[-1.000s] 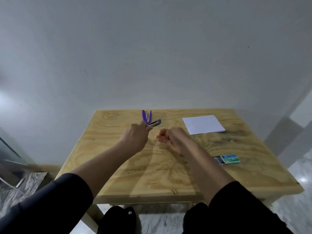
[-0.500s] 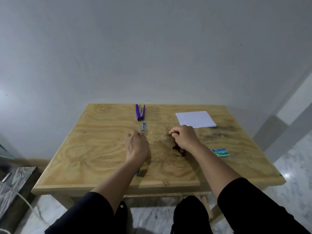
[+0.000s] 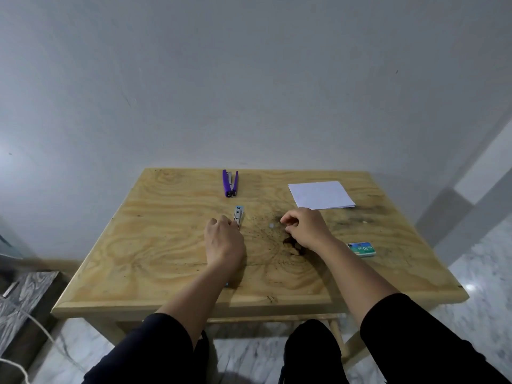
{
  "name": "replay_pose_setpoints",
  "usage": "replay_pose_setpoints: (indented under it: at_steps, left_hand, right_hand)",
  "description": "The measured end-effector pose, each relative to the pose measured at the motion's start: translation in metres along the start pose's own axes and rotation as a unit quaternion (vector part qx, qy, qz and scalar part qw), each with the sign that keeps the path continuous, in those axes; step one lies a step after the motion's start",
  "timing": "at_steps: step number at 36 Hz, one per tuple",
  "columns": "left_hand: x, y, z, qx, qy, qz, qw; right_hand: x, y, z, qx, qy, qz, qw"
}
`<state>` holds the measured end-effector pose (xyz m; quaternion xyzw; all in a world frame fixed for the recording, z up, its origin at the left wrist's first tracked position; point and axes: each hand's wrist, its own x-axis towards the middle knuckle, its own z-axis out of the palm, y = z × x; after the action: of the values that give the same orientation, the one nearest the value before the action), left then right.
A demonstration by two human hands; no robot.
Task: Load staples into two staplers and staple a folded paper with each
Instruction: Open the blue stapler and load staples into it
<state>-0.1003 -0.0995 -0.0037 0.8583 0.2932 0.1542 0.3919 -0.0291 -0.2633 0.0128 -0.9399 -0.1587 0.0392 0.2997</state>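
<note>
Fingers of the left hand (image 3: 223,239) pinch the near end of the blue stapler (image 3: 238,216) lying on the wooden table (image 3: 155,245), while the right hand (image 3: 304,227) at 3 o'clock curls loosely, holding nothing visible, beside a small staple strip (image 3: 271,225), with purple stapler (image 3: 230,183) at 12, folded paper (image 3: 320,194) at 2, staple box (image 3: 362,249) right.

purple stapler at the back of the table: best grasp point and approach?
Judging by its pose, grip the purple stapler across both arms, near the hinged end that faces the person. It lies on the table with the arms joined there and splayed apart toward the wall. Come from above with the left hand, which is nearer; nothing lies around it.
</note>
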Motion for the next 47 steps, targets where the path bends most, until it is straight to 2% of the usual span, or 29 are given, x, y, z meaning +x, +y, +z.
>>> replay_pose_setpoints:
  at_steps: [12,14,16,18,21,23,28,38,47]
  left_hand:
    - [0.001,0.006,-0.006,0.025,-0.004,0.002,1.0]
    - [-0.002,0.014,-0.008,0.043,0.01,0.05,0.998]
    - [-0.011,0.024,-0.003,0.045,-0.004,0.14,0.989]
    - [-0.024,0.037,0.007,0.031,-0.064,0.198,0.978]
    - [-0.047,0.051,0.031,0.043,-0.161,0.293,0.942]
    - [-0.061,0.059,0.049,0.063,-0.205,0.317,0.924]
    - [-0.08,0.072,0.08,0.092,-0.244,0.293,0.92]
    - [-0.083,0.073,0.089,-0.01,-0.206,0.242,0.948]
    - [-0.081,0.07,0.091,-0.015,-0.206,0.234,0.95]
  right_hand:
    - [-0.007,-0.005,-0.011,0.04,0.03,-0.004,0.999]
    - [-0.01,-0.001,-0.025,0.041,0.057,0.008,0.997]
    - [-0.014,0.006,-0.041,0.03,0.074,0.035,0.996]
    - [-0.019,0.015,-0.056,0.017,0.076,0.071,0.994]
    - [-0.028,0.028,-0.073,-0.017,0.059,0.121,0.991]
    - [-0.034,0.036,-0.079,-0.046,0.051,0.143,0.987]
    - [-0.052,0.046,-0.084,-0.098,0.017,0.157,0.983]
    - [-0.061,0.053,-0.075,-0.044,0.008,0.164,0.986]
    - [-0.062,0.047,-0.073,-0.042,-0.013,0.123,0.991]
